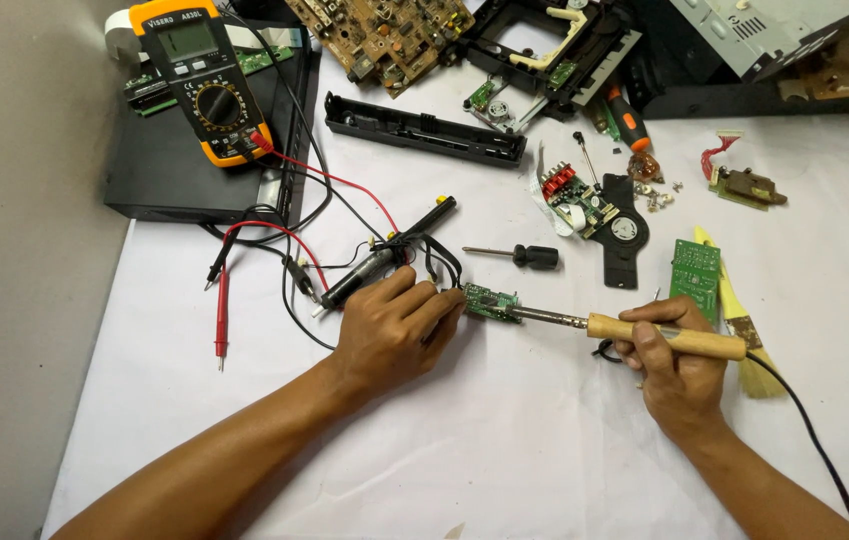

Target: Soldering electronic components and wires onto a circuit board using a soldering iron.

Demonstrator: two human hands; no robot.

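On white sheet (504, 440), left hand (394, 335) clamped over small green board (490, 302) at centre, right hand (679, 365) to its right gripping wooden-handled soldering iron (634, 334), tip touching board; likely risk: slipped tip burning nearby fingertips (449, 300).

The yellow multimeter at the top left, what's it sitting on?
The multimeter lies on a flat black device case, its lower end near the case's right edge. A green circuit board pokes out beside it; whatever lies directly beneath the meter is covered.
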